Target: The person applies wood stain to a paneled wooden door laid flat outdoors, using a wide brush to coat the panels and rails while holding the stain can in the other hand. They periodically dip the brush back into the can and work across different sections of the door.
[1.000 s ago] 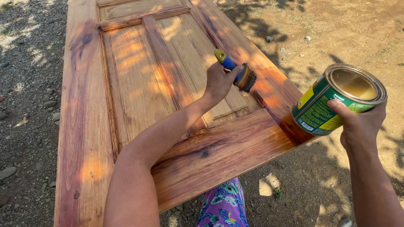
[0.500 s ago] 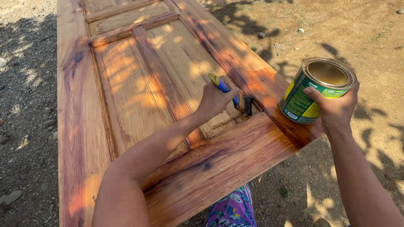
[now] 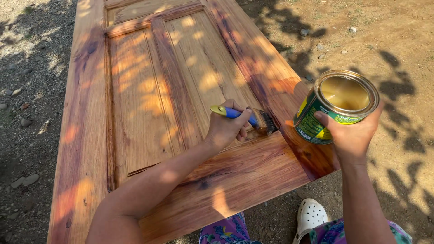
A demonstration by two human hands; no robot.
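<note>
Outstretched, left hand [image 3: 226, 129] presses brush [image 3: 248, 118] onto door [image 3: 149, 90].

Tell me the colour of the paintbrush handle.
Blue with a yellow tip; the paintbrush shows in the head view, gripped by the left hand.

the door [image 3: 149, 113] lies flat in front of me, running away from me over the ground [image 3: 393, 36]. my left hand [image 3: 226, 129] rests on it near its right side, where the near rail meets the panel, and holds the brush [image 3: 246, 118], whose bristles touch the wood to the right of my fingers. my right hand [image 3: 352, 135] holds the open can [image 3: 337, 106] just past the door's right edge, right of the brush and apart from it. below the near edge, my shoe [image 3: 309, 217] stands on the ground.
</note>
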